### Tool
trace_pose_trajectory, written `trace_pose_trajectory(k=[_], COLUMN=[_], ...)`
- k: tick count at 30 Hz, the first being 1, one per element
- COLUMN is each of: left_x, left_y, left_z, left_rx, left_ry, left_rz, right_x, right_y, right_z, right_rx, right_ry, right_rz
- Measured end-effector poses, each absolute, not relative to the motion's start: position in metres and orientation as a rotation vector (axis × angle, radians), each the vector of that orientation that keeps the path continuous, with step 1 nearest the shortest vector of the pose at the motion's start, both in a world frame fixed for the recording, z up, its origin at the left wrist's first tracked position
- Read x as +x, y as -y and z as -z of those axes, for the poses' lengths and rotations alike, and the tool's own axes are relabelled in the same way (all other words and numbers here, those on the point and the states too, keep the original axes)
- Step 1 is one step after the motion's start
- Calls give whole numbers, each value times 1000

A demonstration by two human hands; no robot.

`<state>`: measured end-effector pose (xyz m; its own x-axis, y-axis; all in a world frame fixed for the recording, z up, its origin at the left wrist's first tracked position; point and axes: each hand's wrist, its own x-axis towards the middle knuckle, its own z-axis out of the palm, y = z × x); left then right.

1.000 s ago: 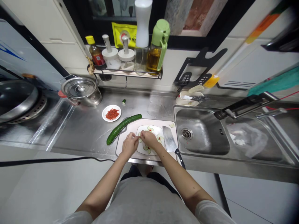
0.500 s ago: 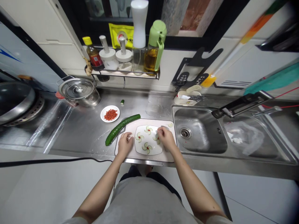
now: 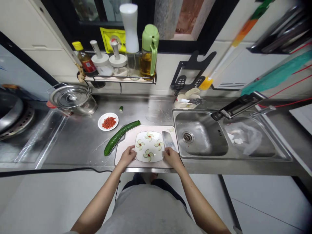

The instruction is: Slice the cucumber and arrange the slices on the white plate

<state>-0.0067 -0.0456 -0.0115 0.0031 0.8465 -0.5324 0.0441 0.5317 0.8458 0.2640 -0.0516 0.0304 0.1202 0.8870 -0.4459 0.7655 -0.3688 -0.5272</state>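
A white squarish plate [image 3: 137,156] lies on the pale cutting board [image 3: 130,139], bearing several flower shapes of curved cucumber slices with red bits at their centres. At its left edge, my left hand [image 3: 128,156] is closed with fingertips on the rim. My right hand [image 3: 172,157] grips the opposite edge in the same way. Just beyond the right hand lies a knife with a broad blade [image 3: 168,139], its handle end hidden by that hand. To the left, a long cucumber [image 3: 119,138] rests partly over the board's corner. A cut cucumber slice [image 3: 171,129] sits at the board's upper right.
A small plate [image 3: 100,125] of red dried berries stands at the left, near a cucumber end [image 3: 121,108]. Further left is a lidded steel pot [image 3: 84,105]. The sink [image 3: 202,139] lies to the right, below a black tap [image 3: 234,109]. Seasoning bottles fill the wall rack [image 3: 117,78].
My right hand has moved from over the plate's flower shapes down to its right edge, uncovering the knife blade. The left hand has come onto the left rim. The view has shifted slightly right.
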Motion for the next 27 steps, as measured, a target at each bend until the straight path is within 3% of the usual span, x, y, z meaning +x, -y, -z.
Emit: trace_pose_trajectory(k=[13,27], left_x=[1,-3], left_y=[47,74], left_z=[-5,-82], left_rx=[790,707], left_ry=[-1394,-1169], left_rz=[-826,-839], right_x=[262,269], right_y=[54,83], right_z=[-13,-86], right_rx=[-2100,-1700], right_ry=[1518,1056], right_rz=[-1160,-1378])
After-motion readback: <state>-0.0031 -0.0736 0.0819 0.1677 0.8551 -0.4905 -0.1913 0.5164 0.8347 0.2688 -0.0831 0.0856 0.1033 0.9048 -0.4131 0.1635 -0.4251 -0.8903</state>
